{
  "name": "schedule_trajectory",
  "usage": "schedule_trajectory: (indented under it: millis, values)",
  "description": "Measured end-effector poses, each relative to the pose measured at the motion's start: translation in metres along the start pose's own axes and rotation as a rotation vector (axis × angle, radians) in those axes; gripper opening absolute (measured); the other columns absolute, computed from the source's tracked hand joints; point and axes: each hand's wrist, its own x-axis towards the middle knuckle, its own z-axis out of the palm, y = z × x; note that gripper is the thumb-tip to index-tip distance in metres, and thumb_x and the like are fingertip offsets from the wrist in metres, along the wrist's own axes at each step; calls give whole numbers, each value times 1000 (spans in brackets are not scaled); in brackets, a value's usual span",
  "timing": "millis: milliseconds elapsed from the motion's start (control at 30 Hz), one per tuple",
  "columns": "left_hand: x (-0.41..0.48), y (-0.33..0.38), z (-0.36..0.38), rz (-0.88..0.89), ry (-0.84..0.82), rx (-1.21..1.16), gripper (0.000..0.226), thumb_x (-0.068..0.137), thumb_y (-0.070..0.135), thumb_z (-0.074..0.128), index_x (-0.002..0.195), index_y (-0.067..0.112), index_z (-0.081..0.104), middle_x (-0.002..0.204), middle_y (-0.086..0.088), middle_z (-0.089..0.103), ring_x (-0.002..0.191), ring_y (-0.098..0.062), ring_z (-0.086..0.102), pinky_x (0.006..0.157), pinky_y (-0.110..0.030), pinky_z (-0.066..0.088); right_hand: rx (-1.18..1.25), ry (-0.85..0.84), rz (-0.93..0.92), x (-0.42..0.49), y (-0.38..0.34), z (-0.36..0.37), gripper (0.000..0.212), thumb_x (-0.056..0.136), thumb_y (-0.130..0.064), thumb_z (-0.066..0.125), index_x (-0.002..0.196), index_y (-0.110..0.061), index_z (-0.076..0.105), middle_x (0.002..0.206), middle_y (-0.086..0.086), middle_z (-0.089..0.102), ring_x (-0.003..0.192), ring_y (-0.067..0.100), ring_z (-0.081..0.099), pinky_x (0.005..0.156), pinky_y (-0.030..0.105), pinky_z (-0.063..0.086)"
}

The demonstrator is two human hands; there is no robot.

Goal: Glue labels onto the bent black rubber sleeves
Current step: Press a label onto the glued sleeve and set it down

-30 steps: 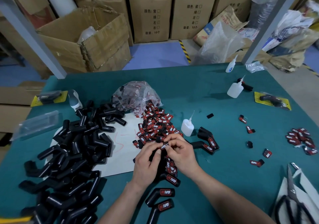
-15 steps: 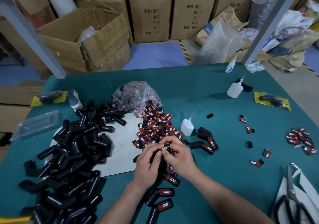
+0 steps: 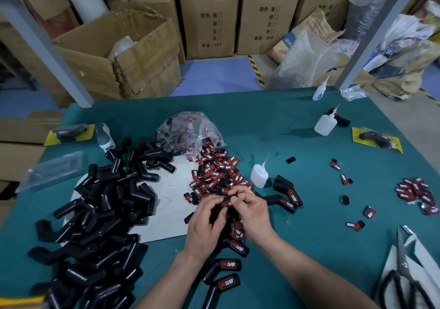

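Observation:
My left hand (image 3: 206, 223) and my right hand (image 3: 251, 211) meet at the table's middle and together grip one bent black rubber sleeve (image 3: 220, 210). A red and black label (image 3: 227, 203) lies on it, pinched between the fingertips of both hands. A heap of loose labels (image 3: 215, 173) lies just beyond the hands. Unlabelled sleeves (image 3: 100, 213) are piled at the left. Labelled sleeves (image 3: 225, 267) lie under my wrists, and others (image 3: 287, 198) lie to the right. A small glue bottle (image 3: 259, 175) stands beside the label heap.
A plastic bag of labels (image 3: 188, 132) lies behind the heap. More glue bottles (image 3: 325, 124) stand at the back right. Scattered labels (image 3: 415, 193) lie at the right, scissors (image 3: 402, 282) at the near right corner. Carton boxes (image 3: 123, 53) stand beyond the green table (image 3: 297, 249).
Both hands have shifted slightly toward me with the sleeve, and the fingers have closed over the label on it. Nothing else on the table has moved.

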Motion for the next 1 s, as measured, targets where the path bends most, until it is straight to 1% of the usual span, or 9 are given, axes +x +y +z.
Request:
schedule_trajectory:
  millis: [67,133,200,267,367,533,767,867,1000]
  values:
    - [0,-2,1,-4,28,45,24,92,8,71,115,2,70,118,10,64,118,9,56,103,-11,42,-4,-3,2,-1,0,-1,24,83,-28,66,60,-22,65,99,-6,70,93,8,63,84,20,48]
    - [0,-4,1,35,33,73,25,88,4,72,112,-4,70,116,3,65,115,7,57,104,-11,43,-35,-13,-12,-3,-1,1,19,83,-28,68,66,-19,68,100,-3,70,97,12,65,88,23,49]
    - [0,-5,2,50,22,82,25,87,2,72,110,-6,70,114,0,66,113,2,58,104,-12,43,-55,-19,-9,-6,-2,3,12,81,-27,69,70,-23,72,100,-2,70,98,14,65,89,25,50]
    - [-1,-7,2,54,28,87,25,86,1,73,110,-5,70,115,1,66,114,4,58,104,-12,43,-16,-6,0,-7,-2,5,17,82,-19,69,67,-27,72,99,-2,70,96,13,65,88,25,49]
    - [-1,-7,2,57,40,84,26,87,1,72,112,-3,70,116,1,66,119,10,55,105,-12,43,55,-31,30,-8,-5,6,20,84,-12,67,69,-24,73,100,-3,69,98,13,63,90,26,48]
    - [-2,-8,2,51,33,101,28,88,1,71,116,-1,70,120,1,67,120,8,58,106,-12,42,44,-71,33,-8,-6,5,10,81,-14,70,88,-17,77,104,2,69,103,14,65,92,22,48]
    - [-2,-8,2,13,19,90,28,88,3,71,116,0,71,120,5,67,118,10,57,105,-13,44,68,-92,53,-6,-4,5,12,82,-23,71,91,-18,77,105,0,70,104,15,65,93,24,49]
    - [0,-9,1,-19,38,79,26,89,7,71,114,0,72,118,9,67,115,6,61,103,-13,45,116,-95,84,-2,-3,2,19,84,-26,66,83,-12,79,109,2,72,107,18,67,95,28,50]
    - [1,-8,0,1,30,79,25,89,6,72,114,1,72,118,6,67,116,7,59,103,-12,44,104,-30,59,-1,1,0,23,81,-24,73,71,-3,72,106,9,75,102,23,70,91,32,52]
